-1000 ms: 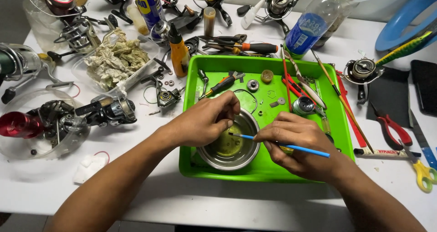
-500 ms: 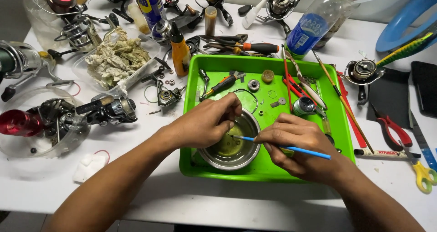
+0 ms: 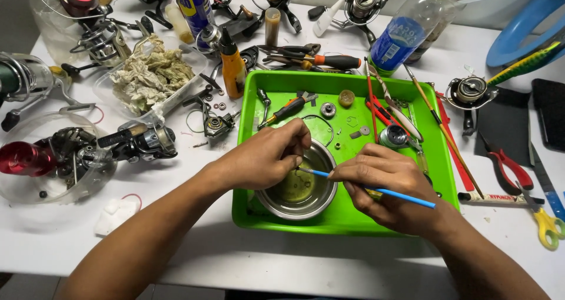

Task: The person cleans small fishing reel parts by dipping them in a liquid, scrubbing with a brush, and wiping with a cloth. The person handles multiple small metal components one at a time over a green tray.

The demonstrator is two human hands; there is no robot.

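Observation:
A green plastic tray (image 3: 341, 220) lies in front of me on the white table. In its near left corner sits a small metal bowl (image 3: 300, 191) with yellowish liquid. My left hand (image 3: 268, 156) hovers over the bowl's rim, fingertips pinched on a small part that I cannot make out. My right hand (image 3: 382, 185) grips a thin blue-handled brush (image 3: 406, 198), whose tip points left to the pinched part above the bowl.
The tray also holds a small screwdriver (image 3: 288, 107), washers, a gear and red-handled brushes (image 3: 372, 97). Fishing reels (image 3: 135, 142) and parts crowd the left and back. A rag tub (image 3: 150, 76), orange oil bottle (image 3: 232, 67), spray can, water bottle (image 3: 406, 32), red pliers (image 3: 509, 165) and scissors (image 3: 547, 223) surround the tray.
Both hands stay over the bowl. The brush has shifted only slightly against the part in my left fingers.

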